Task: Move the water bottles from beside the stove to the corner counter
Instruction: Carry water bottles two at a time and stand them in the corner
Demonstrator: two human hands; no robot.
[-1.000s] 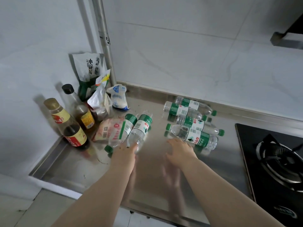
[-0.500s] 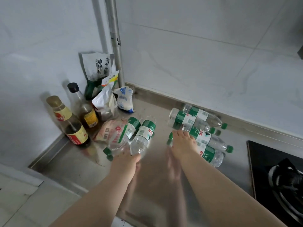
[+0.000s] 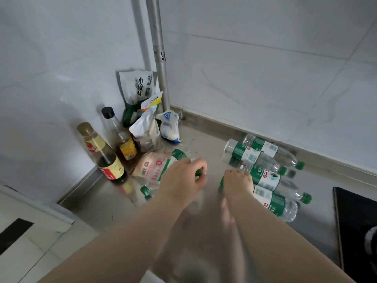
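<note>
Several clear water bottles with green labels and caps lie on the steel counter (image 3: 206,144). One bottle (image 3: 175,157) lies near the corner, its cap toward me. My left hand (image 3: 181,180) is closed over a second bottle (image 3: 199,172) right beside it, which it mostly hides. To the right, a pile of bottles (image 3: 247,153) lies along the back wall beside the stove (image 3: 357,231). My right hand (image 3: 237,182) curls down over the cap end of the nearest bottle (image 3: 273,203) of that pile.
Two sauce bottles (image 3: 104,154) (image 3: 121,137) stand against the left wall. Bags (image 3: 140,88), a white salt packet (image 3: 169,127) and a pink packet (image 3: 151,166) crowd the corner by a vertical pipe (image 3: 160,58). The counter's front edge (image 3: 85,209) is near.
My left hand slid forward over the left bottle and closed on it. My right hand moved onto the cap end of the nearest bottle of the pile. The view shifted left.
</note>
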